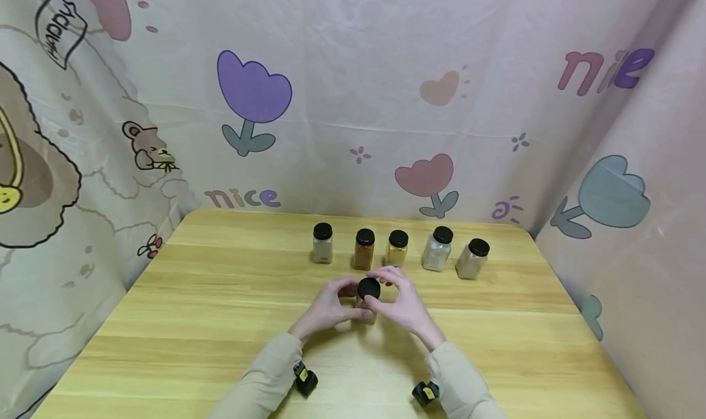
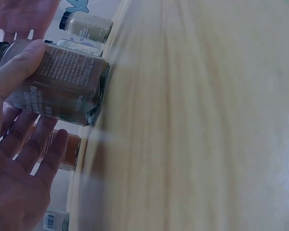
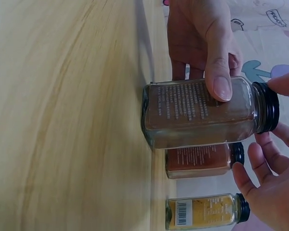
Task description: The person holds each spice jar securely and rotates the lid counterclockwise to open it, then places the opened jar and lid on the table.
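A glass spice jar point(image 1: 366, 313) with brown powder and a black screw lid point(image 3: 267, 107) stands near the middle of the table. My left hand point(image 1: 330, 307) grips its body, the thumb across the printed label and the fingers behind. My right hand point(image 1: 401, 301) is at the top, its thumb and fingers around the lid. The lid sits on the jar neck. In the left wrist view, part of the jar's label point(image 2: 62, 67) is readable, though the left hand's thumb covers some of it.
Behind stand several black-lidded jars in a row: a pale one point(image 1: 322, 247), a reddish-brown one point(image 1: 364, 252), a yellow one point(image 1: 396, 251), a whitish one point(image 1: 437, 253) and a greyish-beige one point(image 1: 470, 264). A printed curtain point(image 1: 342, 100) hangs beyond the wooden table point(image 1: 193, 321).
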Motion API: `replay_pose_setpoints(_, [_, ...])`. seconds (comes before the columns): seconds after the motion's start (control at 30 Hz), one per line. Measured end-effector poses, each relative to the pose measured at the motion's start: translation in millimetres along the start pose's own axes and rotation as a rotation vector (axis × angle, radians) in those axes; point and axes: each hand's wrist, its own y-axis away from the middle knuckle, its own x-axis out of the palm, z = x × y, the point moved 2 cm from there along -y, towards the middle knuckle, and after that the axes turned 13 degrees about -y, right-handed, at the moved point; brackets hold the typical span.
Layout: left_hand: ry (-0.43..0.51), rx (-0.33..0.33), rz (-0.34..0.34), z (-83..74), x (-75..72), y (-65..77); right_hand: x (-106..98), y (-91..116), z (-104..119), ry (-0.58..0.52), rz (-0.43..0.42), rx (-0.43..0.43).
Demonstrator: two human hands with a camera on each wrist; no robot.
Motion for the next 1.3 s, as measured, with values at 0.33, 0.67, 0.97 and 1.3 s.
replay_pose_setpoints(0.33, [0.034,0.015,0.013,-0.6,0.2,0.0,-0.1,0.3,-5.2,0.008,-0.066,0.036])
replay_pose_setpoints(0.67, [0.037,0.014,0.012,-0.7,-0.1,0.6,-0.7,-0.2,-4.3,0.003,-0.047,0.032])
replay_pose_setpoints(0.97, [0.036,0.017,0.015,-2.1,0.1,0.4,0.1,0.9,-3.9,0.001,-0.035,0.03])
replay_pose_setpoints(1.3, [0.052,0.012,0.02,-1.0,0.0,-0.3,1.2,0.1,-1.1,0.015,-0.071,0.079])
